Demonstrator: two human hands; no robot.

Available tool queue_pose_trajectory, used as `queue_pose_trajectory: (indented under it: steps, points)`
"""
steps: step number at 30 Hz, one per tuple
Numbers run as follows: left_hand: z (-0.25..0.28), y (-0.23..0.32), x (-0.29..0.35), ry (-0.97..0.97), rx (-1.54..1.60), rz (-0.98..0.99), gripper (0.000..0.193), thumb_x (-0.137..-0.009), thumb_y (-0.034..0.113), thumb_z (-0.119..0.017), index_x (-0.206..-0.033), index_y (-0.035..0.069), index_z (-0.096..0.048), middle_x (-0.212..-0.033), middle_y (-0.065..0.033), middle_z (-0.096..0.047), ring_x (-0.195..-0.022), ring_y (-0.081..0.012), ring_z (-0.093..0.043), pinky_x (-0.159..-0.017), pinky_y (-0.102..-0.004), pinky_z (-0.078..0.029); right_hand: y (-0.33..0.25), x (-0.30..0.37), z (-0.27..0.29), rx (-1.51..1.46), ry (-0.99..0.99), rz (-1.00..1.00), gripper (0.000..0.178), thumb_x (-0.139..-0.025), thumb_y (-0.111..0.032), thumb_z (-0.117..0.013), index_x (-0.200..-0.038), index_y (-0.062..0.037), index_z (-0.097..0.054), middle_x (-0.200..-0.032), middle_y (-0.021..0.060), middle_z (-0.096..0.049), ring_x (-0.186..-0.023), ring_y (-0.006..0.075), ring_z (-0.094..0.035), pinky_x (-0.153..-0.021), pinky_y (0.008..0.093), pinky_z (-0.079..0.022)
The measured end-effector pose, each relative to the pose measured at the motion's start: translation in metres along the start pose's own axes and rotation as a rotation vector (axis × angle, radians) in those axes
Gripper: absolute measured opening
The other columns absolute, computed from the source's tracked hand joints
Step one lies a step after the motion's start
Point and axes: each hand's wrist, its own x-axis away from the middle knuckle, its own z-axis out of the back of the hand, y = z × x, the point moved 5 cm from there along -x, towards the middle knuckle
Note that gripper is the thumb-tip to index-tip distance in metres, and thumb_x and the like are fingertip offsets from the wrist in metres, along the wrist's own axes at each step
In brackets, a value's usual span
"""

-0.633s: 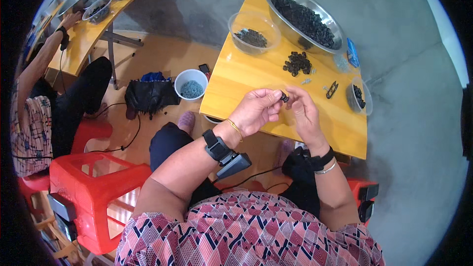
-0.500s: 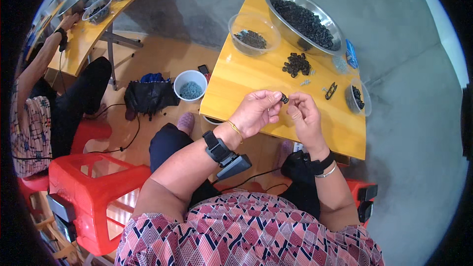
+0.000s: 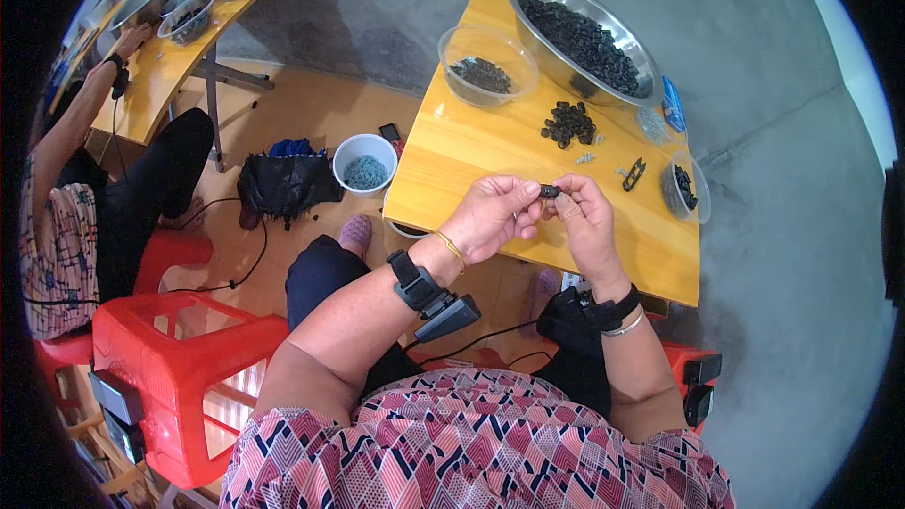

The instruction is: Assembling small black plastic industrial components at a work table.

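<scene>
Small black part (image 3: 550, 191) pinched between left hand (image 3: 490, 217) and right hand (image 3: 583, 221) fingertips, above wooden table (image 3: 490, 146). Since earlier frames: hands barely shifted, grip unchanged; fitting apparently ongoing. Loose black pile (image 3: 568, 123) beyond hands.

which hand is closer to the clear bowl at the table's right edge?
Right. The right hand is left of and below the small clear bowl; the left hand is farther left, beyond the small black part both hands pinch.

The near part of the yellow table (image 3: 490, 146) was bare. Farther back, a small black pile (image 3: 568, 123), a clear bowl (image 3: 487, 66) and a big metal bowl (image 3: 584, 38) stood in the way.
</scene>
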Motion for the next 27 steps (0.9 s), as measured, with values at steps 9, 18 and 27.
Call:
queue_pose_trajectory:
  steps: [9, 18, 27]
  points:
    - [-0.006, -0.005, 0.000, 0.033, -0.143, 0.030, 0.016, -0.085, 0.017, -0.049, -0.084, 0.002, -0.053, -0.070, -0.0040, -0.053, -0.058, -0.0120, -0.048, -0.054, -0.0257, -0.043, -0.013, 0.012, 0.004, 0.205, 0.072, 0.063, 0.016, -0.079, -0.002, -0.050, -0.095, -0.0013, -0.049, -0.081, 0.0044, -0.054, -0.071, 0.0115, -0.053, -0.062, 0.0224, -0.043]
    - [-0.008, -0.003, 0.002, -0.048, -0.044, 0.073, 0.022, -0.086, 0.016, -0.047, -0.101, -0.001, -0.051, -0.073, -0.0046, -0.054, -0.061, -0.0116, -0.050, -0.058, -0.0265, -0.045, -0.042, 0.009, 0.147, 0.642, 0.471, 0.251, 0.016, -0.075, -0.002, -0.052, -0.091, -0.0002, -0.053, -0.078, 0.0106, -0.056, -0.070, 0.0160, -0.054, -0.065, 0.0265, -0.044]
    - [-0.006, -0.005, -0.007, -0.031, -0.017, 0.048, 0.024, -0.086, 0.015, -0.047, -0.106, 0.002, -0.049, -0.074, -0.0056, -0.054, -0.063, -0.0128, -0.050, -0.060, -0.0276, -0.044, -0.022, -0.024, 0.189, 1.140, 0.356, 0.324, 0.022, -0.074, -0.006, -0.053, -0.096, -0.0012, -0.051, -0.081, 0.0144, -0.058, -0.073, 0.0260, -0.056, -0.065, 0.0314, -0.044]
